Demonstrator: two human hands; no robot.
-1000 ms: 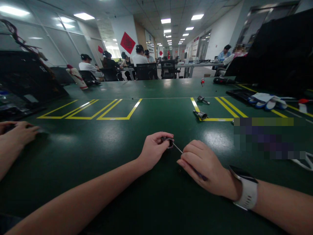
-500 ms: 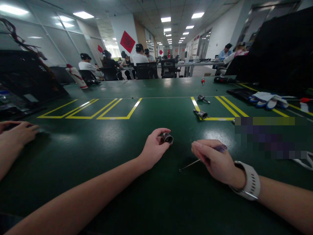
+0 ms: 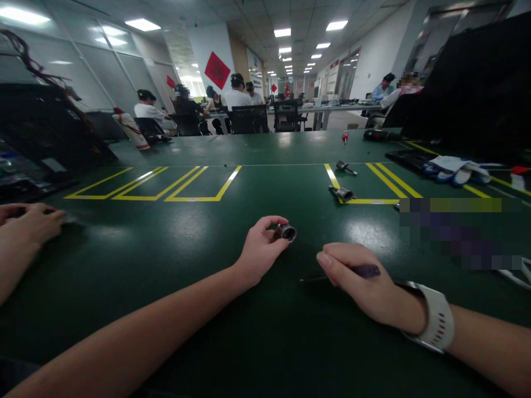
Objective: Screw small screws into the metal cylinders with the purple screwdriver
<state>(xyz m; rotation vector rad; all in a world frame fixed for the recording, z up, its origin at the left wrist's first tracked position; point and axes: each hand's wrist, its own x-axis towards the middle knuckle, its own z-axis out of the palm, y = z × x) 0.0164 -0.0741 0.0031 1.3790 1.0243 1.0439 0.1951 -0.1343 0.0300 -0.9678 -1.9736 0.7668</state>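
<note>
A short, hollow metal cylinder [image 3: 287, 232] is pinched between the thumb and fingers of my left hand [image 3: 261, 249], its round opening facing right and towards me. To the right, my right hand [image 3: 357, 279] is closed around a thin-shafted tool [image 3: 367, 271] with a dark purple handle. Its shaft points left, and the tip is below the cylinder and apart from it. Farther back lie two metal parts: a cup-shaped one with a stem [image 3: 343, 193] across the yellow tape, and a smaller one with a stem [image 3: 345, 167] behind it.
Another person's hand [image 3: 33, 229] rests at the left edge of the green table [image 3: 174, 232]. Yellow tape [image 3: 193, 199] marks boxes on it. White-and-blue gloves [image 3: 454, 168], a power tool [image 3: 381, 135] and a red-handled item [image 3: 345, 137] lie farther right. People sit beyond.
My right hand has rotated and shifted slightly left, so the tool's shaft lies flatter, its tip a little higher. My left hand and the cylinder have barely moved.
</note>
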